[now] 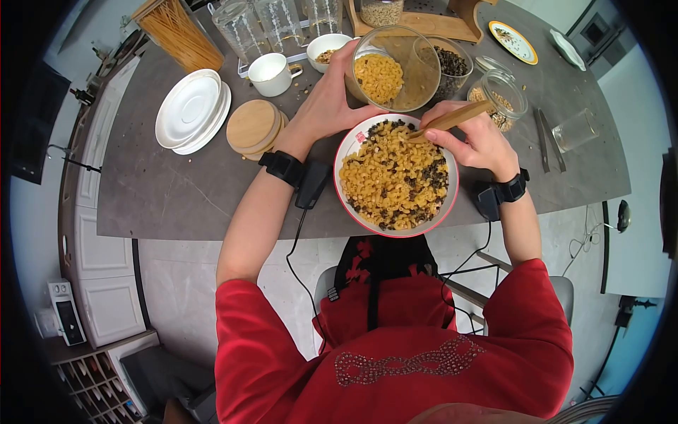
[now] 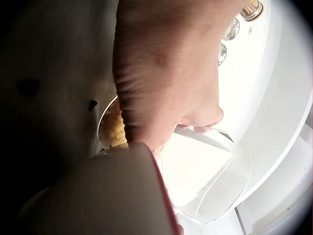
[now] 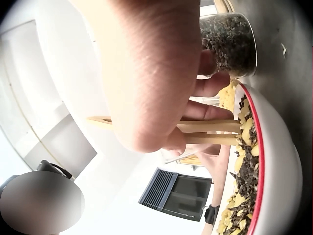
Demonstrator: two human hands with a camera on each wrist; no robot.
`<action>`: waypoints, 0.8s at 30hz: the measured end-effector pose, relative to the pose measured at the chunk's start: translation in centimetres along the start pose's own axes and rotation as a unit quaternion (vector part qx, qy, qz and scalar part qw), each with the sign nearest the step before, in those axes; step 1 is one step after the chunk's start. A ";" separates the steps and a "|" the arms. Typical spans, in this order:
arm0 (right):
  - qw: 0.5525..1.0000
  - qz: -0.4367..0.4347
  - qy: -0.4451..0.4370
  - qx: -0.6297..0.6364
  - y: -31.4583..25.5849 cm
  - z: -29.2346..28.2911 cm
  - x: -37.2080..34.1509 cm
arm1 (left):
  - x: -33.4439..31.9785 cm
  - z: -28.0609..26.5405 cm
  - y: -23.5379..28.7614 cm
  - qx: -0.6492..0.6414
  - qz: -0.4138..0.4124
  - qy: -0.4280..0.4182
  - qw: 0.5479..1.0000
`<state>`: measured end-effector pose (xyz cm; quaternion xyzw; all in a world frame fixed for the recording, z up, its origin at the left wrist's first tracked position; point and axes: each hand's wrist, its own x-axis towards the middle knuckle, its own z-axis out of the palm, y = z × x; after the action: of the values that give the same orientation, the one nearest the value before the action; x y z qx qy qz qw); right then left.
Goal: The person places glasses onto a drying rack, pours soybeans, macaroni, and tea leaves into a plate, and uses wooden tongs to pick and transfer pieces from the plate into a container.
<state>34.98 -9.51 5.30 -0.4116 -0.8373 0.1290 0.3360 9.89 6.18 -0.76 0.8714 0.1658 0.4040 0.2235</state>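
A white bowl with a red rim (image 1: pixel 454 185) holds yellow macaroni mixed with dark bits near the table's front edge. My right hand (image 1: pixel 480 138) pinches wooden tongs (image 1: pixel 458 116), whose tips are in the food at the bowl's upper side; the right wrist view shows the tongs (image 3: pixel 208 126) and the bowl (image 3: pixel 281 161). My left hand (image 1: pixel 328 106) grips a glass jar (image 1: pixel 417 63) tilted just beyond the bowl, with macaroni (image 1: pixel 379 78) inside. In the left wrist view my left hand (image 2: pixel 166 68) hides much of the jar.
To the left are stacked white plates (image 1: pixel 189 109), wooden coasters (image 1: pixel 253 127) and a white cup (image 1: pixel 271 75). On the right stand a jar of dark bits (image 1: pixel 452 63), an open jar (image 1: pixel 498 99), metal tongs (image 1: pixel 549 141) and a glass (image 1: pixel 575 131). Spaghetti (image 1: pixel 176 35) and glasses stand behind.
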 end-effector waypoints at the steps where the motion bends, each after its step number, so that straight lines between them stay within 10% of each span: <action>1: 1.000 0.004 0.003 -0.013 0.0 -0.1 0.0 | 0.1 0.0 0.1 -0.001 0.001 -0.001 1.000; 24: 0.999 0.030 0.038 -0.013 0.0 0.6 0.0 | -0.9 -0.9 1.0 -0.004 -0.029 0.006 1.000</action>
<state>34.61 -9.47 4.89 -0.4452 -0.8130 0.1124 0.3581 8.71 5.13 -0.29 0.8630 0.1905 0.4031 0.2373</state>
